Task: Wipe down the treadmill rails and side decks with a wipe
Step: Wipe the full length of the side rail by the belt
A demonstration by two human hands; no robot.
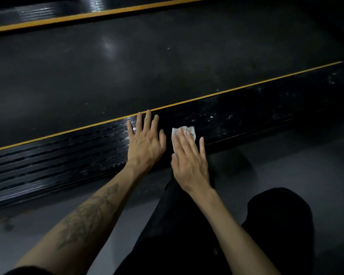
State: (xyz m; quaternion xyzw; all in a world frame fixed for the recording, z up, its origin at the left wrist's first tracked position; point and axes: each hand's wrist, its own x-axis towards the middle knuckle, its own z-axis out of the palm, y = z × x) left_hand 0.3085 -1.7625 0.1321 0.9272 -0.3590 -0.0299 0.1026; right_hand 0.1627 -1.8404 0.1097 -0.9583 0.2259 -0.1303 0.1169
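The near side deck [256,110] of the treadmill is a black ribbed strip with a thin yellow line along its inner edge, running from lower left to upper right. My left hand [145,139] lies flat on it, fingers straight and spread. Just to its right, my right hand [189,157] presses a white wipe [182,131] onto the deck with straight fingers. The wipe shows beyond the fingertips and beside the thumb. White specks dot the deck to the right of the wipe; the ribs to the left look glossy.
The dark running belt [147,66] fills the middle. The far side deck [77,12], with its own yellow stripe, runs along the top. Grey floor [286,159] lies below the near deck. My legs in black trousers [187,225] are at the bottom.
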